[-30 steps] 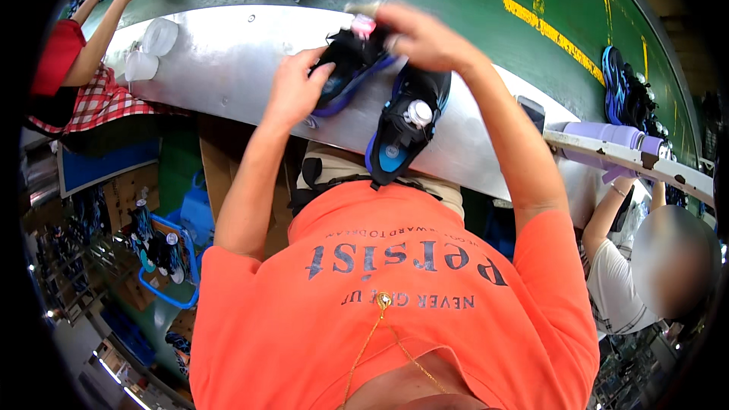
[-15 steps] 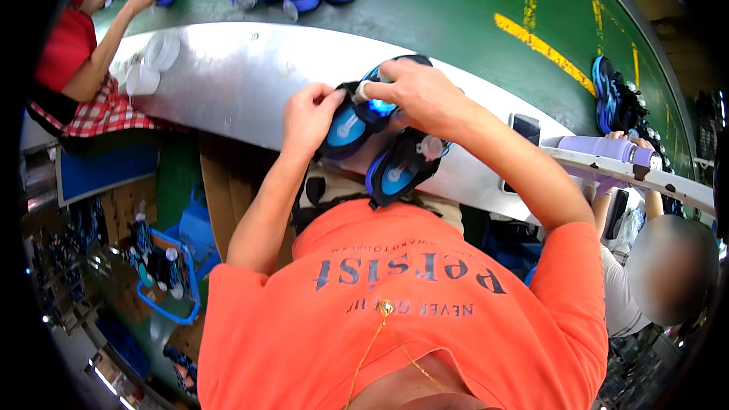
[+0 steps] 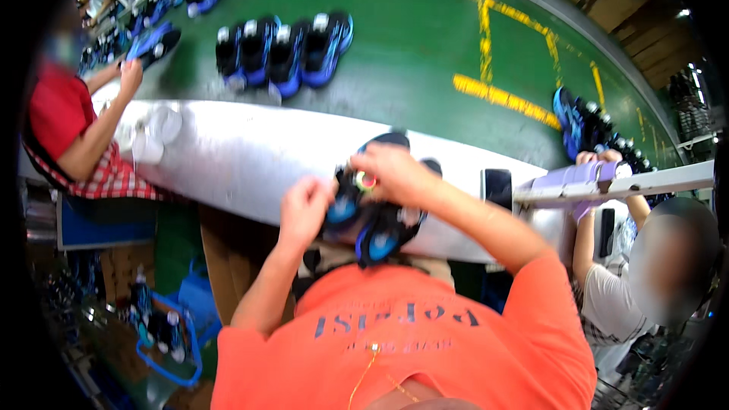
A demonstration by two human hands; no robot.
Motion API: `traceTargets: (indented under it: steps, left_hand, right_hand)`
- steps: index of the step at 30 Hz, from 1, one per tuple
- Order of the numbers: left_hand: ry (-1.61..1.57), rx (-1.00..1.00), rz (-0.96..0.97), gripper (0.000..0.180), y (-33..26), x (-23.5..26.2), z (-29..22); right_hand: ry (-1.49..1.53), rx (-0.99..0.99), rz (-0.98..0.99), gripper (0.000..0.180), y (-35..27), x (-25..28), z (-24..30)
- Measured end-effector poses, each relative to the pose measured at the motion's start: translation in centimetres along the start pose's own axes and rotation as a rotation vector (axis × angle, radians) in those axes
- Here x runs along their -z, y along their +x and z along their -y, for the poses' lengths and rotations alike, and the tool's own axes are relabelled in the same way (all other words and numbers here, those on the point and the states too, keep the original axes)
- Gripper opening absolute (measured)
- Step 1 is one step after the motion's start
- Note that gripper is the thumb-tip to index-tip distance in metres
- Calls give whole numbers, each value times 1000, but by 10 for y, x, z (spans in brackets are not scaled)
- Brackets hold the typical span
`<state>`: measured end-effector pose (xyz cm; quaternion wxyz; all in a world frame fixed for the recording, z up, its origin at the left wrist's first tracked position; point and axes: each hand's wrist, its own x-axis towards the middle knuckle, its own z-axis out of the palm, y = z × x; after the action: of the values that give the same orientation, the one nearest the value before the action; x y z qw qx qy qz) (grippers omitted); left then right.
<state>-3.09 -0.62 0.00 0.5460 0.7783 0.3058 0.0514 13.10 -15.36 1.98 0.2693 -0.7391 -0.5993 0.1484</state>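
Note:
A black and blue sneaker (image 3: 341, 211) rests on the metal bench edge in front of me, its toe pointing away. My left hand (image 3: 305, 209) pinches its left side near the opening, thumb and forefinger together. From the right, my right hand (image 3: 391, 173) curls its fingers over the upper. Close to those fingertips glows a small round light (image 3: 365, 181), reddish with a pale green rim. The second sneaker (image 3: 386, 237) lies just to the right, beneath my right wrist, untouched by my fingers. Motion blur hides the fine detail between the fingers.
Several black and blue sneakers (image 3: 282, 57) stand in a row on the green surface beyond the metal bench (image 3: 228, 153). White tubs (image 3: 156, 135) sit at left, beside a red-sleeved person holding a shoe. A phone (image 3: 497, 187) and purple bottle (image 3: 577, 176) are at right, near another person.
The view has tilted up, so the bench sits lower in the picture. The small light at the shoe has turned from blue to reddish. Both hands stay at the same sneaker.

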Motion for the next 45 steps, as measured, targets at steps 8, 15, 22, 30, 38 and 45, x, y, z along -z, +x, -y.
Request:
traceTargets:
  steps: [8,15,22,30,38,45]
  left_hand:
    - [-89,130,438,19,4,-14,-4]
    - [-79,89,399,22,-5,-15,-14]
    - [-140,229,483,24,-1,-12,-29]
    - [324,-272,106,23,25,-1,-61]
    - [336,-601,633,25,42,-33,-64]
    - [324,-674,592,26,41,-42,-57]
  right_hand:
    - [195,-200,-96,32,-21,-9,5]
    - [259,-171,50,28,-23,21,13]
    - [250,-199,-136,23,-35,0,8]
    - [375,-282,-200,32,-61,14,-9]
    - [185,-415,-236,37,-110,-10,17]
    - [227,-568,-130,40,-109,-7,17]
